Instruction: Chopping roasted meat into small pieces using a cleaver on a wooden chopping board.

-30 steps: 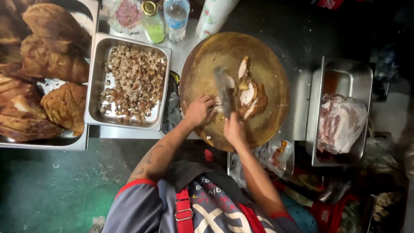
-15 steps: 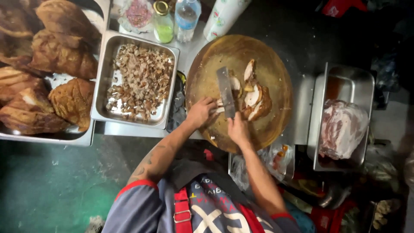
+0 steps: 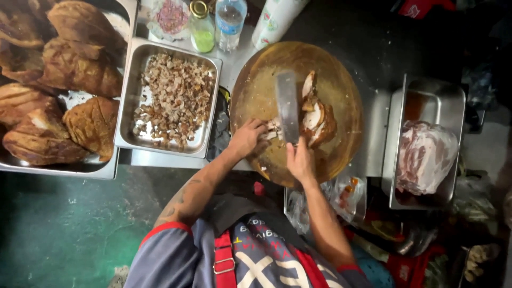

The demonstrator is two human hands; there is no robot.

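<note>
A round wooden chopping board [image 3: 261, 80] lies in front of me with sliced roast pork [image 3: 317, 114] on its right half. My right hand [image 3: 300, 160] grips the handle of a broad cleaver [image 3: 287, 104], whose blade stands on the board just left of the pork. My left hand [image 3: 246, 137] rests on the board to the left of the blade, fingers on a small pile of cut pork pieces [image 3: 273, 129].
A steel tray of chopped pork [image 3: 173, 96] sits left of the board. Large roast pork slabs [image 3: 64, 74] fill a tray at far left. A steel tray with raw pork [image 3: 426, 154] is at right. A bottle [image 3: 229, 21], a jar [image 3: 201, 29] and a paper roll [image 3: 274, 18] stand behind.
The view has shifted slightly. The cleaver stays by the pork, and my left hand has stayed on the cut pieces beside the blade.
</note>
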